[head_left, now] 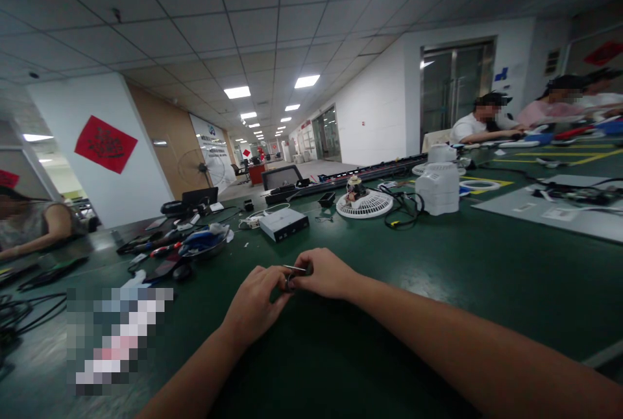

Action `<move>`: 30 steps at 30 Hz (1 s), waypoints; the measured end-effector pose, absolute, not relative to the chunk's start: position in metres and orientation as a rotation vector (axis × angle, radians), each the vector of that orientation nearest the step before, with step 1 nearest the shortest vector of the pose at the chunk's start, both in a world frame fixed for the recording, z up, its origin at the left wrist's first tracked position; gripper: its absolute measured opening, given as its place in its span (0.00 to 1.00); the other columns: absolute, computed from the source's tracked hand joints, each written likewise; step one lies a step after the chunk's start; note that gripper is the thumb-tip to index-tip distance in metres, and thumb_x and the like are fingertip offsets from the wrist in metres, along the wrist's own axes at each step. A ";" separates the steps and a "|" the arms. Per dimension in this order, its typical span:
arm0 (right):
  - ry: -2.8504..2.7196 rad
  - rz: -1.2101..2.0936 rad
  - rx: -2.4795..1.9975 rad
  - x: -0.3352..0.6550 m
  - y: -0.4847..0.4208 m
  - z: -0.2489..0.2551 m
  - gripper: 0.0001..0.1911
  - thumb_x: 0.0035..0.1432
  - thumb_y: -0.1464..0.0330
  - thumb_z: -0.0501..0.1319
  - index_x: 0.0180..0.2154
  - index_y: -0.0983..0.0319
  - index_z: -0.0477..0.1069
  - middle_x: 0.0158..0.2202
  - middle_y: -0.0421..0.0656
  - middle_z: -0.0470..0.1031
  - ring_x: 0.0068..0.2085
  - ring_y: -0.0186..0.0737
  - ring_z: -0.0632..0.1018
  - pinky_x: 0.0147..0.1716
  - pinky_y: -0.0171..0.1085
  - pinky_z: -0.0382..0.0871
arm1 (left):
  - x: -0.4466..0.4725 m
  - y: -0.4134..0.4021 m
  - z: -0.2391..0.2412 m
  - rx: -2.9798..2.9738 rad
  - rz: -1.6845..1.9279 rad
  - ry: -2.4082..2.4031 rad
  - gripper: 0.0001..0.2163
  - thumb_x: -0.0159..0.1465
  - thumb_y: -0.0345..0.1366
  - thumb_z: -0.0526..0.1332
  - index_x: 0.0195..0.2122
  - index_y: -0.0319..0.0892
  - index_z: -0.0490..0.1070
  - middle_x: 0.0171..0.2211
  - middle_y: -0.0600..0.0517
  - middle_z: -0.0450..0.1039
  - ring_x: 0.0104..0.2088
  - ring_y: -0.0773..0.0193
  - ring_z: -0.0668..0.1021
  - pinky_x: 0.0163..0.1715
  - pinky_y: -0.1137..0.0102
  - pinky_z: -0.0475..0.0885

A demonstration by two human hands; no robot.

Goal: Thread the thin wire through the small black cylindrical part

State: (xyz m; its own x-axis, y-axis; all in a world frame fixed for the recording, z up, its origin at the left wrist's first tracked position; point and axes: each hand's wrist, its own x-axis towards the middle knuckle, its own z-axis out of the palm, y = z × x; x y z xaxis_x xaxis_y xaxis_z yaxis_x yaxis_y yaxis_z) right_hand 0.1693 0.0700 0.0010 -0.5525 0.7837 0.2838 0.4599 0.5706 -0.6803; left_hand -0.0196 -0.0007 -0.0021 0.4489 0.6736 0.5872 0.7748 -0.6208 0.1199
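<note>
In front of me, over the green table [370, 296], my two hands meet fingertip to fingertip. The fingers of my left hand [254, 305] are closed in a pinch on a small dark part [289, 283], which looks rounded. My right hand [327, 274] pinches at the same spot from the other side. A thin, shiny metal piece [294, 268] sticks out between the fingertips, its right end against my right fingers. The fingers hide most of both pieces, and I cannot tell whether they are joined. Beyond the hands lies a white and black box [285, 223].
A white round fan grille [365, 203] with a motor stands farther back, beside black cables [406, 205] and a white plastic housing [438, 185]. Tools and a dark bowl [207, 244] crowd the left. A grey panel [559, 205] lies right. People [487, 122] sit at both sides.
</note>
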 end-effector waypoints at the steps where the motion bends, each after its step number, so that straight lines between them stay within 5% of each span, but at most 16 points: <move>1: -2.234 0.637 -0.980 0.169 0.067 0.003 0.15 0.47 0.58 0.69 0.34 0.60 0.77 0.32 0.40 0.78 0.32 0.36 0.75 0.27 0.32 0.62 | -0.020 0.000 -0.003 -2.520 -0.928 -1.332 0.08 0.58 0.28 0.63 0.32 0.44 0.62 0.43 0.51 0.76 0.40 0.59 0.76 0.39 0.65 0.71; 13: -2.291 0.235 -0.935 0.184 0.085 0.010 0.12 0.64 0.66 0.56 0.44 0.61 0.76 0.42 0.46 0.75 0.41 0.39 0.74 0.40 0.36 0.64 | -0.018 0.008 -0.002 -2.276 -1.336 -1.888 0.10 0.55 0.35 0.65 0.32 0.45 0.63 0.39 0.52 0.78 0.41 0.58 0.79 0.42 0.63 0.73; 20: -2.609 -0.271 -0.903 0.186 0.077 0.016 0.14 0.64 0.67 0.54 0.48 0.59 0.75 0.41 0.47 0.76 0.43 0.44 0.72 0.40 0.40 0.60 | -0.019 0.008 -0.004 -2.311 -1.321 -1.883 0.15 0.55 0.36 0.65 0.42 0.44 0.67 0.39 0.51 0.78 0.40 0.58 0.80 0.41 0.64 0.74; 30: -2.686 -0.285 -0.772 0.181 0.069 0.014 0.17 0.65 0.69 0.54 0.52 0.53 0.73 0.39 0.44 0.77 0.41 0.41 0.72 0.37 0.39 0.56 | -0.020 0.003 -0.005 -2.512 -1.043 -1.806 0.18 0.61 0.38 0.61 0.53 0.48 0.65 0.45 0.50 0.77 0.44 0.58 0.78 0.46 0.62 0.71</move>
